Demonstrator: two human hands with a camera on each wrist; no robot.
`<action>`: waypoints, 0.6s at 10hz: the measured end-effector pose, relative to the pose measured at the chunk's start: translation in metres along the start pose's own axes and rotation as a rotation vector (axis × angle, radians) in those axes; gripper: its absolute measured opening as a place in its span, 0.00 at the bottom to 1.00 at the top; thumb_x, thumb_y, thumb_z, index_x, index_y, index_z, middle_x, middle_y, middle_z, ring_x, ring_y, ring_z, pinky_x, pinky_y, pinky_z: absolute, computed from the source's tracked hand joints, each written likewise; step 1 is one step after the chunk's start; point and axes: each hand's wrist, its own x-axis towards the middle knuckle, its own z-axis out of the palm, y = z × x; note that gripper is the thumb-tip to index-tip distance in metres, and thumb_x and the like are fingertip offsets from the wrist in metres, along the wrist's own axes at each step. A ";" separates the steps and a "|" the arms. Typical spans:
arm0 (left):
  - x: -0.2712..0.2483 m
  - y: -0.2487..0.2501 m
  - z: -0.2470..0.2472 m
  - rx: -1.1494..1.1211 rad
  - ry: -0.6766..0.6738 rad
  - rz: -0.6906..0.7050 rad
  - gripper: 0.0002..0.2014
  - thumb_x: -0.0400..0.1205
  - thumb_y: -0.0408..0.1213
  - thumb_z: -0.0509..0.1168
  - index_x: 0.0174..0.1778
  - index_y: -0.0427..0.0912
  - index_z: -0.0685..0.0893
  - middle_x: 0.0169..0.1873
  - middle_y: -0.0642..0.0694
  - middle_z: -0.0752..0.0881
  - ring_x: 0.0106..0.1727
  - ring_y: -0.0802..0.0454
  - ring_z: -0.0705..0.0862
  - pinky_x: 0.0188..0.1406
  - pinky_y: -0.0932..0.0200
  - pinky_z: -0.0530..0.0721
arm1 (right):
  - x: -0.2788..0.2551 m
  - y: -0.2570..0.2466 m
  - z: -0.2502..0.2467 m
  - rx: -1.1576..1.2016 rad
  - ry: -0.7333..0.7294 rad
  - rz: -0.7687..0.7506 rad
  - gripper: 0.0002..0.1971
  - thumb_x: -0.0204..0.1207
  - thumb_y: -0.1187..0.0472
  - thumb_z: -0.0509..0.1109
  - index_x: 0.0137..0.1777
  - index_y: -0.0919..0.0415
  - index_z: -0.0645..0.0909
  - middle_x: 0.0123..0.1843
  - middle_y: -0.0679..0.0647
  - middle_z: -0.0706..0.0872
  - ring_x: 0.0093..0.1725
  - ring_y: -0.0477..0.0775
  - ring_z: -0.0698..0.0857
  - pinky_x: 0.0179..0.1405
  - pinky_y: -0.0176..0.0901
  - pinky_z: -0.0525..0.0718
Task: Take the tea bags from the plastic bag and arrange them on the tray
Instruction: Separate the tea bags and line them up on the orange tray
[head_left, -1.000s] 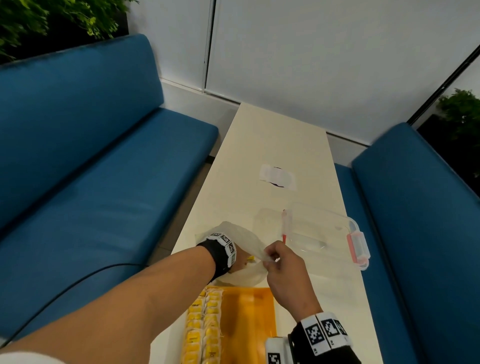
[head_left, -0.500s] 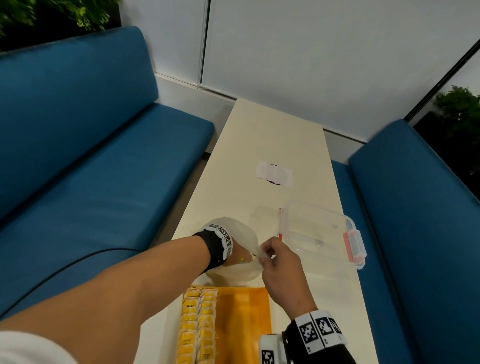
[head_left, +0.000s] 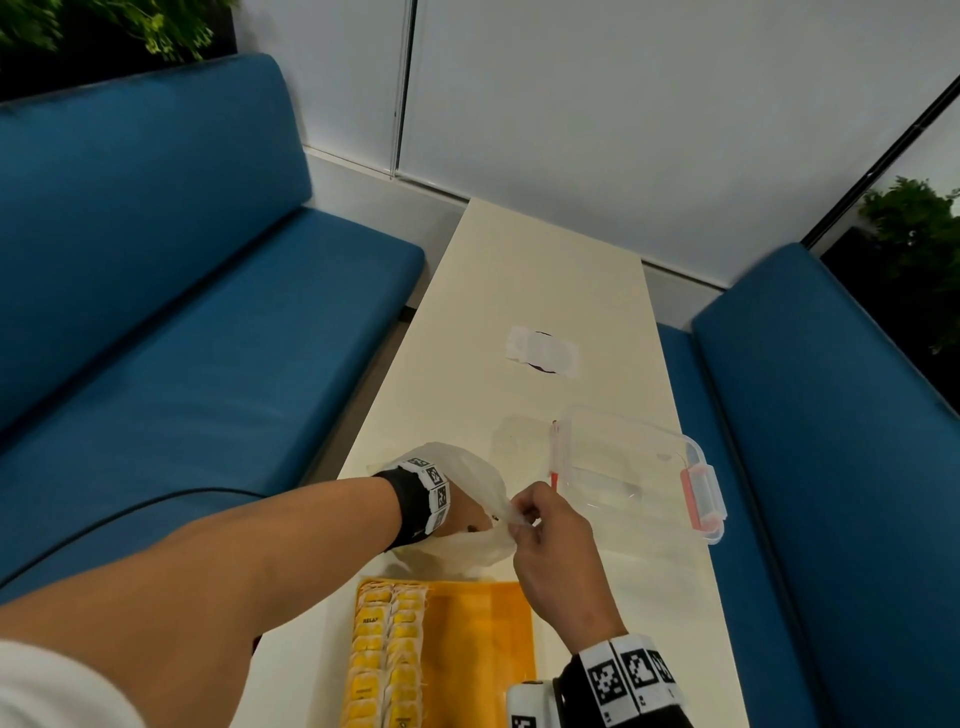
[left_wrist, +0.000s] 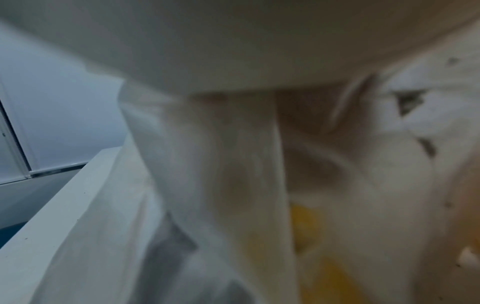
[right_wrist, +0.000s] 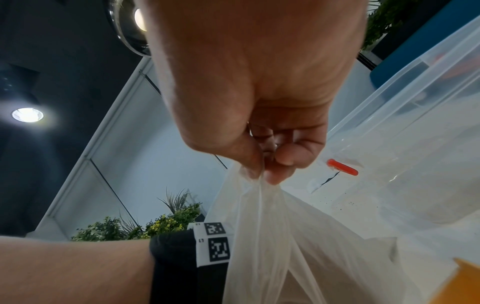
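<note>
While we reach in: L hand (head_left: 467, 517) inside plastic bag (head_left: 480, 480), fingers hidden, can't tell
R hand (head_left: 553, 545): our fingers pinch bag rim
Tray (head_left: 483, 639): tea bags (head_left: 387, 654) in 2 rows

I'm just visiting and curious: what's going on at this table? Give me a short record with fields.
setting: narrow table between blue benches
bag: white plastic bag, beyond the tray
right hand: right hand pinches the bag's rim, holding it up
left hand: left hand reaches inside the bag; fingers hidden, grip cannot be told
bag contents: blurred yellow shapes, probably tea bags
tray: orange tray, two rows of yellow tea bags along its left side, rest bare
other: clear box with red latches, to the right
</note>
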 end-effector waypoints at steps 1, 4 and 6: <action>-0.002 0.003 -0.001 0.047 -0.048 0.018 0.08 0.87 0.40 0.59 0.47 0.46 0.82 0.47 0.41 0.87 0.45 0.37 0.83 0.48 0.51 0.73 | -0.001 0.003 0.002 -0.018 0.005 -0.009 0.12 0.83 0.69 0.66 0.48 0.49 0.78 0.47 0.42 0.84 0.48 0.40 0.83 0.41 0.24 0.79; 0.006 -0.001 -0.008 0.194 -0.109 0.032 0.15 0.89 0.37 0.61 0.65 0.30 0.84 0.58 0.30 0.86 0.55 0.30 0.83 0.67 0.44 0.81 | -0.001 0.009 0.006 0.002 0.029 -0.002 0.11 0.82 0.69 0.66 0.48 0.50 0.77 0.47 0.44 0.84 0.48 0.41 0.83 0.41 0.27 0.80; -0.005 0.001 -0.008 0.347 -0.010 0.104 0.23 0.94 0.43 0.53 0.84 0.40 0.69 0.83 0.43 0.71 0.81 0.42 0.71 0.78 0.53 0.65 | -0.001 0.009 0.008 -0.010 0.015 -0.008 0.11 0.83 0.69 0.65 0.48 0.49 0.76 0.47 0.44 0.84 0.48 0.39 0.82 0.39 0.24 0.78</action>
